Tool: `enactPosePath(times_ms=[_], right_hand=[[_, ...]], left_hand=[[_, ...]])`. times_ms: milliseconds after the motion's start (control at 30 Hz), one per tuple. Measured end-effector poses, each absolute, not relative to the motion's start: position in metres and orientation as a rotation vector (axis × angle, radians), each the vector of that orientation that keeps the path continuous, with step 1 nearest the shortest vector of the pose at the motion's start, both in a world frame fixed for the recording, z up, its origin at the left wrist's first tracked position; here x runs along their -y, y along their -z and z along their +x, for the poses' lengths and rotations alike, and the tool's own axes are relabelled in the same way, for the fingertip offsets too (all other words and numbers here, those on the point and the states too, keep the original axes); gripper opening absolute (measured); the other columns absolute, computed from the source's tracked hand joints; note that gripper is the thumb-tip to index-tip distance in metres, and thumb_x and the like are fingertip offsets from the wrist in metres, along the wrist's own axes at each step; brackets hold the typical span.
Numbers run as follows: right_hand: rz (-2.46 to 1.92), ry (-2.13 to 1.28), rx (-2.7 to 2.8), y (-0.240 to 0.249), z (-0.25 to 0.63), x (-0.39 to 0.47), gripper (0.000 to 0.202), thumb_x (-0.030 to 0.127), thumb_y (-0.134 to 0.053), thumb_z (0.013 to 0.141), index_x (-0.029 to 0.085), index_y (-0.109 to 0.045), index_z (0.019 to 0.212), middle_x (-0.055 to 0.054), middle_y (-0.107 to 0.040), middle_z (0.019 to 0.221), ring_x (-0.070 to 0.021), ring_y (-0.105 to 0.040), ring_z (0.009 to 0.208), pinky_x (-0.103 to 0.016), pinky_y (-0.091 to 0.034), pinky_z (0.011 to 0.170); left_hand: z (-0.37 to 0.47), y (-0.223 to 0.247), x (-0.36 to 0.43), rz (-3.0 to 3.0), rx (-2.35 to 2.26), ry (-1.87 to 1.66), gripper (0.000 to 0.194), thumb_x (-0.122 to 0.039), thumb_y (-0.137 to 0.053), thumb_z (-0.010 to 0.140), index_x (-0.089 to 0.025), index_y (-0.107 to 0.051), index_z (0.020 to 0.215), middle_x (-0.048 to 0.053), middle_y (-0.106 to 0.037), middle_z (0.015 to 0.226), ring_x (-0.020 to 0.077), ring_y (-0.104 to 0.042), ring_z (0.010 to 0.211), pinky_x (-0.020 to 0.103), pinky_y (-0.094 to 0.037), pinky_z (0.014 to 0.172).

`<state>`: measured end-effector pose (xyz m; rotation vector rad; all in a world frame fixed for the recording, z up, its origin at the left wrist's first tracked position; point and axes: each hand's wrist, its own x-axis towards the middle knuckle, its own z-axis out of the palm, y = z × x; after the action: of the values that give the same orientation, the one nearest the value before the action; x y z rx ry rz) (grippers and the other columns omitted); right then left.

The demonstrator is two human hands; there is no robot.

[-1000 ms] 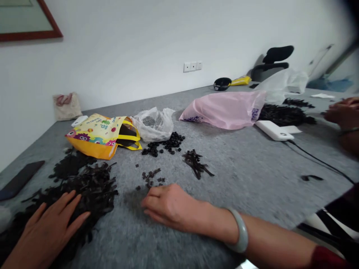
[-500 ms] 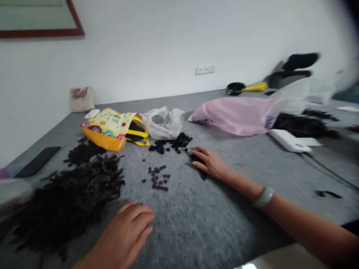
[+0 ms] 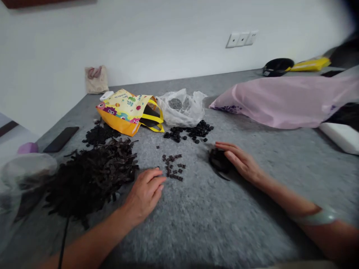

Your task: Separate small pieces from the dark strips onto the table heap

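Note:
My left hand hovers or rests low over the grey table, its fingers loosely extended and nothing visible in them. Just beyond its fingertips lie several small, dark square pieces, loosely grouped. To its left spreads a big heap of short black strips. My right hand lies on its side with straight fingers along a black bundle, touching it; a thin loose strip curves out from the bundle's near side. Small round black pieces are scattered beyond both hands.
A yellow patterned bag and a crumpled clear plastic bag stand at the back. A pink bag spans the right, beside a white box. On the left are a black phone-like slab and a clear plastic bag.
The view has turned and tilted down, shifting the scene right and up. My left hand has moved forward, nearer the small square pieces. My right hand's fingers have drawn closer together beside the black bundle.

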<state>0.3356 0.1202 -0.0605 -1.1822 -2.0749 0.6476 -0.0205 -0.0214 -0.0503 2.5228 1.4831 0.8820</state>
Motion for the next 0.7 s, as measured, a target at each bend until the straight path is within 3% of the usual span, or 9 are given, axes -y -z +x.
enactPosePath(times_ms=[67, 200, 400, 500, 567, 700], right_hand=[[-1.273, -0.708, 1.744, 0.06, 0.339, -0.127, 0.049, 0.061, -0.041, 0.098, 0.025, -0.069, 0.116, -0.011, -0.069, 0.122, -0.0295, -0.064, 0.116, -0.054, -0.048, 0.105], [-1.287, -0.861, 1.151, 0.062, 0.356, -0.148, 0.04, 0.059, -0.056, 0.088, 0.021, -0.068, 0.095, -0.011, -0.072, 0.105, -0.0283, -0.068, 0.104, -0.047, -0.058, 0.089], [-1.258, -0.94, 1.019, 0.066, 0.373, -0.156, 0.031, 0.049, -0.069, 0.078, 0.019, -0.065, 0.085, -0.009, -0.07, 0.086, -0.0241, -0.07, 0.087, -0.039, -0.061, 0.075], [-1.272, -0.795, 0.959, 0.067, 0.382, -0.157, 0.032, 0.05, -0.064, 0.081, 0.02, -0.063, 0.093, -0.007, -0.069, 0.095, -0.0224, -0.068, 0.094, -0.034, -0.059, 0.072], [-1.276, -0.623, 0.887, 0.06, 0.398, -0.165, 0.033, 0.048, -0.055, 0.088, 0.021, -0.059, 0.106, -0.007, -0.065, 0.11, -0.021, -0.064, 0.106, -0.031, -0.057, 0.077], [-1.61, 0.017, 0.826, 0.02, 0.457, -0.193, 0.04, 0.031, -0.026, 0.103, 0.013, -0.046, 0.133, -0.015, -0.056, 0.13, -0.0221, -0.056, 0.12, -0.038, -0.052, 0.092]], left_hand=[[-0.023, 0.054, 0.02, 2.496, -1.572, -0.824, 0.031, -0.023, -0.051, 0.096, -0.016, -0.06, 0.125, 0.015, -0.062, 0.129, 0.0279, -0.058, 0.125, 0.049, -0.051, 0.103], [-0.021, 0.065, 0.006, 2.562, -1.655, -0.651, 0.067, -0.047, -0.063, 0.089, -0.02, -0.042, 0.147, 0.017, -0.045, 0.151, 0.0375, -0.042, 0.14, 0.059, -0.041, 0.11], [0.004, 0.066, -0.034, 2.61, -1.693, -0.446, 0.091, -0.066, -0.063, 0.082, -0.017, -0.035, 0.152, 0.023, -0.036, 0.157, 0.0417, -0.033, 0.145, 0.059, -0.036, 0.113], [0.015, 0.064, -0.048, 2.651, -1.594, -0.435, 0.085, -0.063, -0.061, 0.085, -0.015, -0.037, 0.151, 0.022, -0.039, 0.156, 0.0392, -0.035, 0.145, 0.057, -0.036, 0.114], [0.019, 0.065, -0.053, 2.705, -1.477, -0.467, 0.071, -0.055, -0.057, 0.091, -0.018, -0.041, 0.149, 0.019, -0.044, 0.154, 0.0356, -0.039, 0.143, 0.056, -0.038, 0.114], [0.018, 0.075, -0.057, 2.8, -1.345, -0.612, 0.04, -0.035, -0.049, 0.097, -0.018, -0.059, 0.133, 0.015, -0.058, 0.142, 0.0313, -0.053, 0.133, 0.052, -0.048, 0.107]])
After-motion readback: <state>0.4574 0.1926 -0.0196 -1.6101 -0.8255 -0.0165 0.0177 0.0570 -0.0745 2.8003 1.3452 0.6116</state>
